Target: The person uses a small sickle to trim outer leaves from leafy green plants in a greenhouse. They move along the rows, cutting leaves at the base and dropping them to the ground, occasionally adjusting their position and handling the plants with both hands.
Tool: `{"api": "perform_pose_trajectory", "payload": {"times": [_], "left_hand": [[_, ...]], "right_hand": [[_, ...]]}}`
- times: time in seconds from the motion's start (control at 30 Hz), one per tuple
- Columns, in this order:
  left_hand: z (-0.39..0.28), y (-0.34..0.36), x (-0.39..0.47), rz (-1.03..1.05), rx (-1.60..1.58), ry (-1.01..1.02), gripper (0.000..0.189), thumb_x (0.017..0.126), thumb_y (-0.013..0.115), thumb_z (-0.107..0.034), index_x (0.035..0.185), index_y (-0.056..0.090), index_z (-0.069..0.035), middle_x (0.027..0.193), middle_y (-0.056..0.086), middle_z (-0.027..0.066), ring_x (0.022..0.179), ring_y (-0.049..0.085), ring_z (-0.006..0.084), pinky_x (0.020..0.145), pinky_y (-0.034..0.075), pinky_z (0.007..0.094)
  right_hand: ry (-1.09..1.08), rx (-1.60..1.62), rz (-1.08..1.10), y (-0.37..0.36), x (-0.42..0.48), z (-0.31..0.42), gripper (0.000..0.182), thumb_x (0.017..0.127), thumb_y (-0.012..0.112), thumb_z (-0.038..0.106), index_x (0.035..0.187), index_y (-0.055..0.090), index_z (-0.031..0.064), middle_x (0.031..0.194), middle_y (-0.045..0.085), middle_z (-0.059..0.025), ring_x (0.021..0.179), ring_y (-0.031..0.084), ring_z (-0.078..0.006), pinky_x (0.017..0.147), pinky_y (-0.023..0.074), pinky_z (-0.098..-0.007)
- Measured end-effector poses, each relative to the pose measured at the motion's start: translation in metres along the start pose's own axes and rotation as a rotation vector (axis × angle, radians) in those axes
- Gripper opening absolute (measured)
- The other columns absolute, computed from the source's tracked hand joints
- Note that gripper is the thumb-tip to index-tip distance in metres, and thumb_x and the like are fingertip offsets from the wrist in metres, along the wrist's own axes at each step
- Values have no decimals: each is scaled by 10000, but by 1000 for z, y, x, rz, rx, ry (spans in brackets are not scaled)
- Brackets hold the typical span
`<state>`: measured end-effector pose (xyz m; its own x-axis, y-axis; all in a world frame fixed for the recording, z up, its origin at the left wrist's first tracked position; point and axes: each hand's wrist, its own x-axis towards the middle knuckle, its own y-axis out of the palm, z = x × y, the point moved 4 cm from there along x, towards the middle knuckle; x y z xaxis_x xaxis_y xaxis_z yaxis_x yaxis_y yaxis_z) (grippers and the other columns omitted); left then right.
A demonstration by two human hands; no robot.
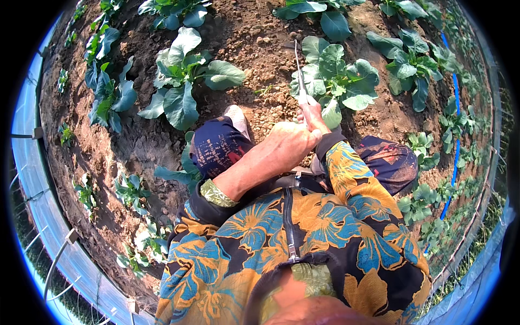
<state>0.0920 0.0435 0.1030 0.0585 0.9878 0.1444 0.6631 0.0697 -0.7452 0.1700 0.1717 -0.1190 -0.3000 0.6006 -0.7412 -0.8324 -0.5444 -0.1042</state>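
Observation:
My right hand (312, 117) grips the pale handle of a hand hoe (301, 83). The hoe's thin metal neck reaches away from me, and its dark blade rests at the soil beyond a broccoli-like leafy plant (335, 77). That plant's broad leaves lie right beside the neck. Closer to my body, my left hand (290, 140) is curled over the rear of the handle, just by the right wrist. Its palm and the handle's end are hidden. Loose crumbly soil (252, 53) spreads between the plant rows in front of me.
Another leafy plant (183, 81) grows ahead of my left shoe (237, 120). My bent knees flank my arms. A blue hose (456, 105) runs along the right side. Clear plastic sheeting (30, 118) on a frame curves along the left edge. Small seedlings (132, 193) grow at the left.

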Motion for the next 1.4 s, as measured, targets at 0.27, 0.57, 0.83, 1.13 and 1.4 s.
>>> {"api": "perform_pose_trajectory", "payload": {"times": [0.27,0.57,0.83,1.13,1.4], "left_hand": [[-4,-22,10,-34,-19,-92,137,729,558,-17,842,482,-31,661,526,116,638,596,311,528,471,406],[-8,-56,7,13,-120,-134,482,768,576,-140,1232,492,-42,737,493,74,671,553,233,574,454,347],[17,-66,-3,17,-15,-235,535,686,607,-199,1205,548,-82,712,480,55,625,519,206,545,432,327],[33,-71,4,-74,-27,-256,499,684,613,-193,1171,584,-89,673,458,47,611,516,200,520,426,323],[21,-69,-4,-91,-30,-169,417,715,605,-172,1124,594,-91,642,417,12,552,499,149,453,394,286]], "right_hand": [[-105,124,70,23,62,84,195,873,595,269,878,471,119,621,493,-50,427,457,-129,350,363,-266],[-106,-111,156,59,100,106,271,911,554,372,1045,556,136,623,467,11,431,424,-80,359,345,-237],[-193,-74,89,120,213,221,244,891,562,284,1078,534,129,656,490,-35,446,442,-99,370,376,-252],[-166,-108,4,71,227,202,362,883,547,373,1143,547,121,632,510,-47,434,477,-130,381,421,-288],[-39,-75,135,56,101,114,303,910,558,297,1181,525,165,624,462,0,423,400,-80,363,344,-222]]}}
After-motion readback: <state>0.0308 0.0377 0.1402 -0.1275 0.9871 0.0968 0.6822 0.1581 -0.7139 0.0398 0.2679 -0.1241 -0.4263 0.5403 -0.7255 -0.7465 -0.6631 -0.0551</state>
